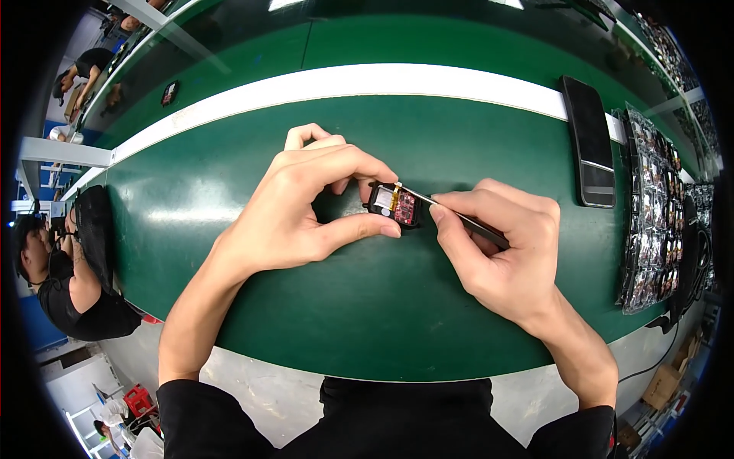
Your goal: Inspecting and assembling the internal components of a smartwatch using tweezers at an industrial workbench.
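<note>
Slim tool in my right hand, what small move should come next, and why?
Perhaps ease the slim tool gently toward the yellow strip, since its tip appears close to it and the left hand pinches the open black case.

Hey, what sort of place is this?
Probably an electronics assembly workshop: the left hand holds a small case with a red circuit board, the right hand a thin tool, and filled clear trays sit at the green bench's right.
</note>
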`<state>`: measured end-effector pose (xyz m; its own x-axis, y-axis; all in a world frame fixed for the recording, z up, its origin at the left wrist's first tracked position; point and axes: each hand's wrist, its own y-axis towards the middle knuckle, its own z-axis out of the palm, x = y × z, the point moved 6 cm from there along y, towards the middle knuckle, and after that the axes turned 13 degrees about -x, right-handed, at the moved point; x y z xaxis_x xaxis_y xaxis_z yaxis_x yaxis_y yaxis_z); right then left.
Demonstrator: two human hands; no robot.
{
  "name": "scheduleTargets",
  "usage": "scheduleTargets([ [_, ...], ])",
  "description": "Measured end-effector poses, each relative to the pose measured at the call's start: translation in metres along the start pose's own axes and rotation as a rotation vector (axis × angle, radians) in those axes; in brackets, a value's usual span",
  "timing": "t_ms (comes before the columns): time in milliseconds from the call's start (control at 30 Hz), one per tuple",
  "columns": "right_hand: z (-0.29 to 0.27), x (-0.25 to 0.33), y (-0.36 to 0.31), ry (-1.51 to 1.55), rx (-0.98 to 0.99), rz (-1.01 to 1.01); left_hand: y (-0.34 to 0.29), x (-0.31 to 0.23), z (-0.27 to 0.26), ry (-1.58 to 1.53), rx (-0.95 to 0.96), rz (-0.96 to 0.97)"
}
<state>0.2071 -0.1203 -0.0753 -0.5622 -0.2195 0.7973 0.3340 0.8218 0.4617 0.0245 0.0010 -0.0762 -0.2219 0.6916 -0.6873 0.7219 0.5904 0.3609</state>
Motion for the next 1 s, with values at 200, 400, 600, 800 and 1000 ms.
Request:
scheduleTargets([
  [200, 0.0008, -0.0002, 0.0, 0.012, -0.001, 0.001, 0.0005, 0.0006, 0.0004, -0.009, -0.003, 0.011],
  [400, 0.0007, -0.0003, 0.0001, 0.026, -0.001, 0.01, 0.0005, 0.0005, -0.0003, -0.008, 0.002, 0.019],
  [600, 0.0, -0.0008, 0.0001, 0.027, 0.011, 0.025, 0.0009, -0.0002, -0.0007, -0.013, 0.001, 0.011],
  [800, 0.001, -0.0011, 0.0008, 0.013, 0.006, 0.014, 0.001, -0.0001, -0.0006, -0.012, 0.005, 0.015],
  [1000, -0.0021, 0.0002, 0.001, 0.012, -0.001, 0.011, 0.0007, -0.0003, -0.0002, -0.016, 0.006, 0.001],
])
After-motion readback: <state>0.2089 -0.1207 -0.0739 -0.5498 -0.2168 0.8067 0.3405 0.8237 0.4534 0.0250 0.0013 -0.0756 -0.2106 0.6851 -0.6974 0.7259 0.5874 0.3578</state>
